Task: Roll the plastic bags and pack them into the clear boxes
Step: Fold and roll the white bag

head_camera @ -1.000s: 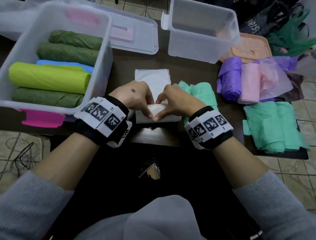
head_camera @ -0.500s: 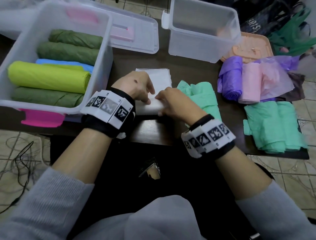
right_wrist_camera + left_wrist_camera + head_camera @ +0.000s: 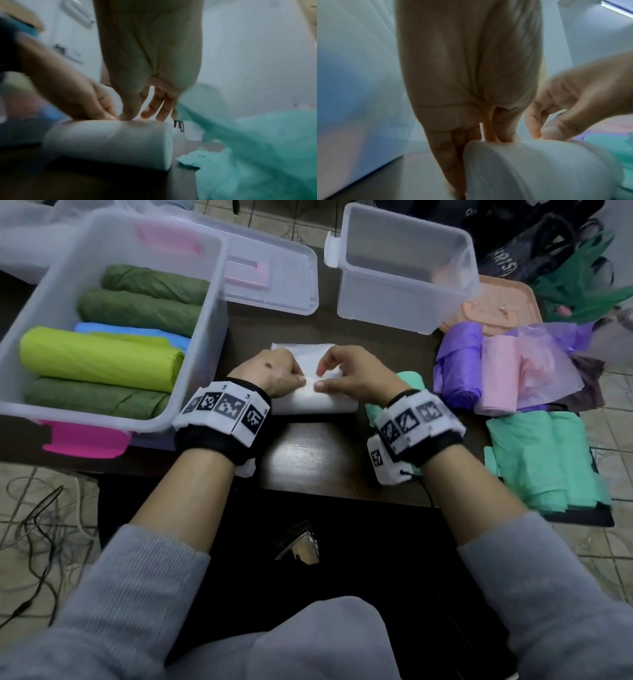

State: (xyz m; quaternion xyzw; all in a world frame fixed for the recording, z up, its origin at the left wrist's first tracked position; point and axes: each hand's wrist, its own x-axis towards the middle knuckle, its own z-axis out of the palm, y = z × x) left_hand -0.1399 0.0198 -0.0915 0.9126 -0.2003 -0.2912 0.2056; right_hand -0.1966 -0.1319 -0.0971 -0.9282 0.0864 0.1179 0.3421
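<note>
Your left hand [image 3: 274,371] and right hand [image 3: 352,374] both grip the white bag roll [image 3: 315,400]. It lies on the tabletop [image 3: 308,450], fingers curled over it.

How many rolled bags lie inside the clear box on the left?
5 visible: two dark green at the back, a blue, a lime, another dark green in front. More may lie beneath.

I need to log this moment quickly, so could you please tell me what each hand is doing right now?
Left hand: fingers curled on the white bag roll, gripping it.
Right hand: thumb and fingers pinching the same roll.
</note>
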